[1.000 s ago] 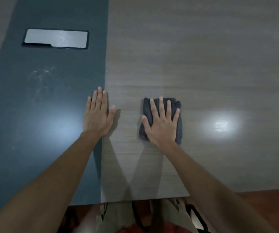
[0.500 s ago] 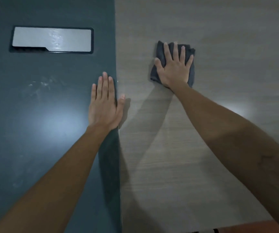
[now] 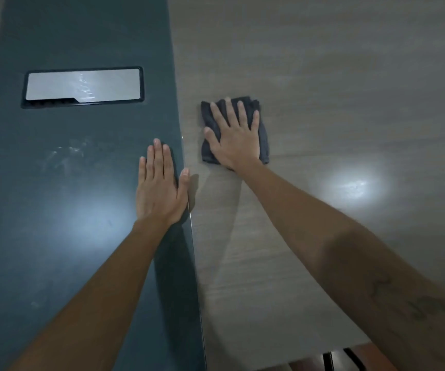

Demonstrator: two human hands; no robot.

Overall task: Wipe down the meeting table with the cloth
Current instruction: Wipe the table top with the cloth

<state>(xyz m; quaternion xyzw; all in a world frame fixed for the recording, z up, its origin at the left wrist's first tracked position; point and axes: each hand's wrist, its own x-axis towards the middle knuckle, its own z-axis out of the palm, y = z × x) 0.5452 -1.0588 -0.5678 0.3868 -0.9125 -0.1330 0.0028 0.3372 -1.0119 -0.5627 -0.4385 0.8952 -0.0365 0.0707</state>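
A folded dark grey cloth [image 3: 264, 145] lies flat on the wood-grain part of the meeting table [image 3: 336, 89]. My right hand [image 3: 236, 137] presses down on it with straight, spread fingers, covering most of it. My left hand [image 3: 159, 188] rests palm-down with straight fingers on the dark strip [image 3: 68, 236] of the table, its thumb on the seam between the strip and the wood-grain surface.
A silver rectangular cover plate [image 3: 82, 87] is set into the dark strip at the upper left. Faint smudges [image 3: 66, 153] mark the strip left of my left hand. The table's near edge [image 3: 296, 364] shows at the bottom right.
My right hand slid the cloth away from me and has now drawn it part of the way back, closer to the dark strip. My left hand stayed planted on the strip.
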